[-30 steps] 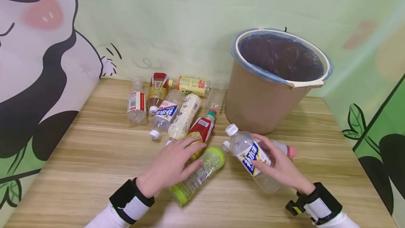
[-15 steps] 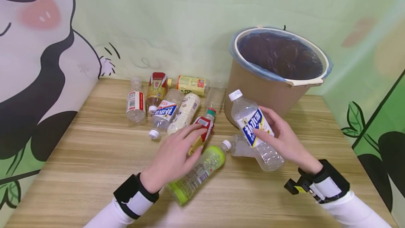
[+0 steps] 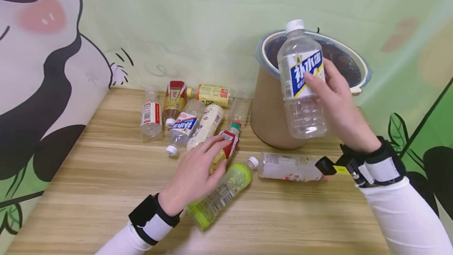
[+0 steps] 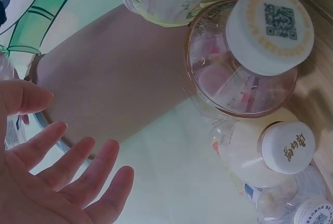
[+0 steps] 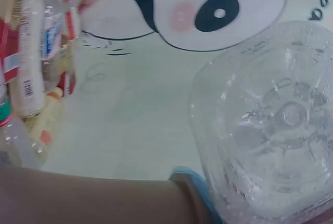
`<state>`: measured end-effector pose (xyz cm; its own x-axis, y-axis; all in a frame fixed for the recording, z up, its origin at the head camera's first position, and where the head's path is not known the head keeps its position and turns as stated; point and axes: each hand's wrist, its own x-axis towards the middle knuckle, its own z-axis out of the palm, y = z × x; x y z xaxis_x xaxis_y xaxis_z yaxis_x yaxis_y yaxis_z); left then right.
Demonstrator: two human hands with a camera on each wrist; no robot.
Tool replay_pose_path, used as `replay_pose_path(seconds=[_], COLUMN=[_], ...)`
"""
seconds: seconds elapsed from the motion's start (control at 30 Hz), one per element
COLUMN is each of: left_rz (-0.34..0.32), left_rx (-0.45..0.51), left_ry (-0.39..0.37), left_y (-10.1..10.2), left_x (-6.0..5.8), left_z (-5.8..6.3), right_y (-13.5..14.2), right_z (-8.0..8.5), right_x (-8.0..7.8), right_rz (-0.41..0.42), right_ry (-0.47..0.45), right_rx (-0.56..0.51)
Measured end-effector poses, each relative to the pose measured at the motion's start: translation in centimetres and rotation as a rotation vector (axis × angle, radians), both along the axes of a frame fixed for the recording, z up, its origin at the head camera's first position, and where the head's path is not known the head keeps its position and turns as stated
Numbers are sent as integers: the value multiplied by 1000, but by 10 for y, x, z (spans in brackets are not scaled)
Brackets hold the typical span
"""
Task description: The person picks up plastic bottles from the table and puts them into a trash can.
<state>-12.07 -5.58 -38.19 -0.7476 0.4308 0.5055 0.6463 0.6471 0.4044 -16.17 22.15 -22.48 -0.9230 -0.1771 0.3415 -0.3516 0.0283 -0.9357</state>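
My right hand (image 3: 343, 105) grips an empty clear plastic bottle (image 3: 299, 89) with a blue and white label and white cap. Cap up, it is in the air, overlapping the bin (image 3: 270, 105) in the head view. Its ribbed base (image 5: 281, 120) fills the right side of the right wrist view. My left hand (image 3: 198, 170) hovers with loosely spread fingers over a red-labelled bottle (image 3: 231, 139) with a green cap, partly covering it. Beside this hand lies a green-labelled bottle (image 3: 231, 186). In the left wrist view my left fingers (image 4: 99, 177) hold nothing.
A pale-labelled bottle (image 3: 288, 167) lies in front of the bin. Back left are a cream bottle (image 3: 207, 125), another blue-labelled bottle (image 3: 185, 123), a yellow-labelled bottle (image 3: 214, 95) and several others. Blue plastic liner (image 3: 262, 54) covers the bin's rim. A printed cloth backdrop (image 3: 184, 30) stands behind.
My right hand has raised the clear bottle from close above the table to the height of the bin's rim, turning it more upright. My left hand has barely moved.
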Motion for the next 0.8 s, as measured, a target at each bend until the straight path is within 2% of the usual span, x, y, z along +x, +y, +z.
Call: replay_pose_path(seconds=[0.2,0.33,0.53,0.63,0.8], left_rz=[0,9,15,17,17], left_rx=[27,21,13,13,18], left_ry=[15,0,-26,-30,-26], left_y=[-1,-1,-2,-2,-3], left_x=[0,0,1,2,2], left_z=[0,0,-1,0,0], right_y=[3,9,19,21,21], right_z=[21,23,22,22,22], right_x=[-26,-47,-74,-82,-86], right_rz=[-26,3,-73,-128,-243], right_ry=[-90,-172,-304,-341,-377], right_rx=[-271,-437,-597,-604,-406])
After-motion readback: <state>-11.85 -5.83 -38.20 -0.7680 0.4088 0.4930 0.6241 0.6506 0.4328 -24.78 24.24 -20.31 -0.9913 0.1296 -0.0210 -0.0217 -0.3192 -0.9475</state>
